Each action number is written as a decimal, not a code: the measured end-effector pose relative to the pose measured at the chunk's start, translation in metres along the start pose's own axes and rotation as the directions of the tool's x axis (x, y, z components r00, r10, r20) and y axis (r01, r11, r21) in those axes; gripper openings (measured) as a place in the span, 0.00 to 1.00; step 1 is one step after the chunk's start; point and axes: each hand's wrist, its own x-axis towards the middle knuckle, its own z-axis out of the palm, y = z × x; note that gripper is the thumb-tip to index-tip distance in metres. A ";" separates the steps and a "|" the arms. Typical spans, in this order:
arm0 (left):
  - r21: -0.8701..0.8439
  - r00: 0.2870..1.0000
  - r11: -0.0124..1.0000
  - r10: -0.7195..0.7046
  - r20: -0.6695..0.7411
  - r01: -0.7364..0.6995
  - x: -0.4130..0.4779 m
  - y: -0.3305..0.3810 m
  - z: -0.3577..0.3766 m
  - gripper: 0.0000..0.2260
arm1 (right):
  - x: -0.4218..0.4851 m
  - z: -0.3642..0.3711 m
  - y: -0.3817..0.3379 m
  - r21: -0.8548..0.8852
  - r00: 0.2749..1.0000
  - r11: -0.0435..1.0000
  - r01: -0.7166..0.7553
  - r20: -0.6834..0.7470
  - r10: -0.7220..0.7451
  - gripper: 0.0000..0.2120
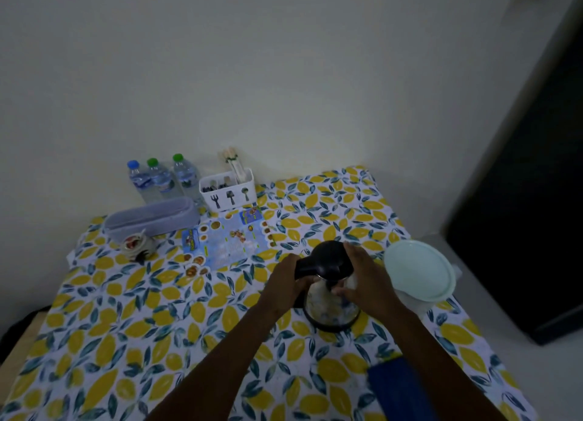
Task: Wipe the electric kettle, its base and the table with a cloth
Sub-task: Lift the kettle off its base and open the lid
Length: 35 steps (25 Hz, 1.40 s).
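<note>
The electric kettle stands upright on the lemon-print table, right of centre. It has a shiny steel body and a black lid. A black ring at its foot looks like the base. My left hand grips the kettle's left side at the black handle. My right hand is curled against the upper right of the body. A small pale cloth shows under its fingers, pressed on the steel.
A pale green lidded container sits just right of the kettle. At the back left stand three water bottles, a white cutlery holder, a lilac tub and a leaflet. A blue object lies near front right.
</note>
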 end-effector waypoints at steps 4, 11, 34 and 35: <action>-0.140 1.000 0.990 -0.024 -0.015 0.022 -0.008 0.001 -0.001 0.14 | -0.004 -0.007 -0.006 0.155 1.000 0.988 0.002 0.006 -0.003 0.50; -0.162 0.990 0.987 -0.027 -0.140 0.004 -0.072 -0.021 -0.041 0.09 | -0.042 0.001 -0.060 0.291 0.992 0.949 0.123 -0.046 -0.115 0.50; 0.228 0.932 0.933 -0.204 -0.300 0.278 -0.159 -0.053 -0.030 0.35 | -0.121 0.098 -0.124 0.090 0.978 0.979 0.181 0.092 -0.189 0.48; 0.219 0.923 0.932 -0.211 -0.323 0.290 -0.159 -0.053 -0.028 0.35 | -0.122 0.098 -0.123 0.079 0.978 0.979 0.188 0.081 -0.194 0.47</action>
